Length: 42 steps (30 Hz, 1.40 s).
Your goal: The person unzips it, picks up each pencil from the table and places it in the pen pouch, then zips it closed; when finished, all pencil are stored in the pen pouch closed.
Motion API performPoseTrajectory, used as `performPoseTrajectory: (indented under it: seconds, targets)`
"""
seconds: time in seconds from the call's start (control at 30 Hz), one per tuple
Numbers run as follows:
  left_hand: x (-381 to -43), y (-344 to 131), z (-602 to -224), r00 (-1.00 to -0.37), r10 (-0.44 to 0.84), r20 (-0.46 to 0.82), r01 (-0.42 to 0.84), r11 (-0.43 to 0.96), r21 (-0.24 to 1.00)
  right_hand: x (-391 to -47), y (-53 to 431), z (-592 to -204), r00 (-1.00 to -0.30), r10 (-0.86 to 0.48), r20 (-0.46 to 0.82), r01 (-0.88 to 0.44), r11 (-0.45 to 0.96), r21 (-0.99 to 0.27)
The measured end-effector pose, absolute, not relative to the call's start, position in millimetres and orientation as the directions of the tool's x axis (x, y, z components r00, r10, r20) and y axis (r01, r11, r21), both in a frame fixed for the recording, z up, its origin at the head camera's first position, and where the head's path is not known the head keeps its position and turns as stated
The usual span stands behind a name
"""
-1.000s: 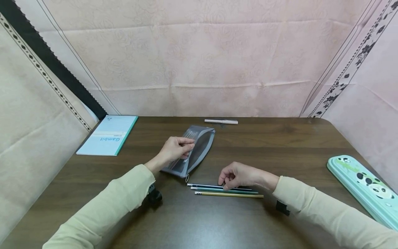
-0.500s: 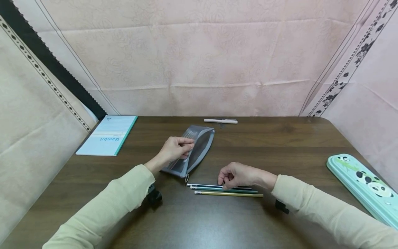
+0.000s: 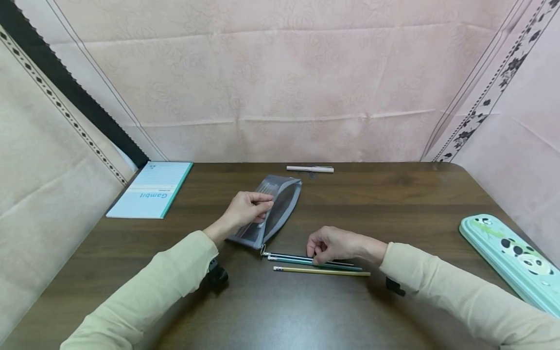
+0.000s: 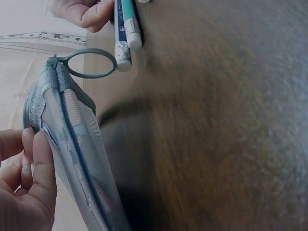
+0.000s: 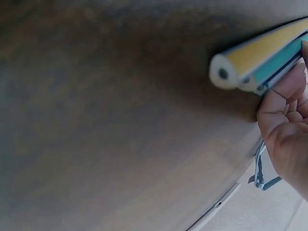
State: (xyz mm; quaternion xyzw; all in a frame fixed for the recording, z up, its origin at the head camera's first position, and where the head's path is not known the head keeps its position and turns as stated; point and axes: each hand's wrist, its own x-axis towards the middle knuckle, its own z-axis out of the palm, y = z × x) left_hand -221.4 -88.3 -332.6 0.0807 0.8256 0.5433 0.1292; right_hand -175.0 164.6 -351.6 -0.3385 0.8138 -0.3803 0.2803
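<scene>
In the head view, my left hand [image 3: 245, 209] pinches the edge of a grey see-through mesh pencil pouch [image 3: 285, 204], whose mouth gapes toward the right. Slender things show through its mesh. A zip-pull ring [image 4: 91, 76] sticks out from its near corner. My right hand [image 3: 334, 244] pinches a dark blue pencil [image 3: 286, 256] and a teal pencil [image 3: 288, 261] together, their eraser ends close to that ring. Apart from them, a gold pencil [image 3: 323, 271] lies on the table nearer to me. Its unsharpened end shows large in the right wrist view.
A white pen [image 3: 310, 169] lies at the table's back edge. The notepad marked Gambit [image 3: 148, 190] rests at the back left. On the right sits a mint panda pencil case [image 3: 509, 265]. Cloth [image 3: 284, 97] hangs behind the table.
The eraser ends of the dark blue and teal pencils have shifted slightly away from me, widening the gap to the gold pencil. My left hand and the pouch stay put.
</scene>
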Motion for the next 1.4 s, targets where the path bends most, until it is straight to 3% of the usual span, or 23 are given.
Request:
performPoseTrajectory:
  seconds: [0.43, 0.8, 1.03, 1.4]
  targets:
    - [-222, -89, -329, -0.953, 0.273, -0.128, -0.013, 0.387, 0.922, -175, 166, -347, -0.636, -0.745, -0.202, -0.345, 0.508, -0.789]
    - [-223, -91, -327, -0.955, 0.267, -0.130, -0.015, 0.394, 0.919, -182, 184, -328, -0.754, -0.645, -0.124, -0.311, 0.518, -0.797]
    - [-222, -92, -329, -0.955, 0.265, -0.132, -0.016, 0.397, 0.918, -190, 170, -328, -0.846, -0.509, -0.159, -0.073, 0.406, -0.911]
    - [-222, -91, -329, -0.957, 0.258, -0.131, -0.020, 0.393, 0.919, -202, 132, -334, -0.821, -0.463, -0.335, 0.257, 0.225, -0.940]
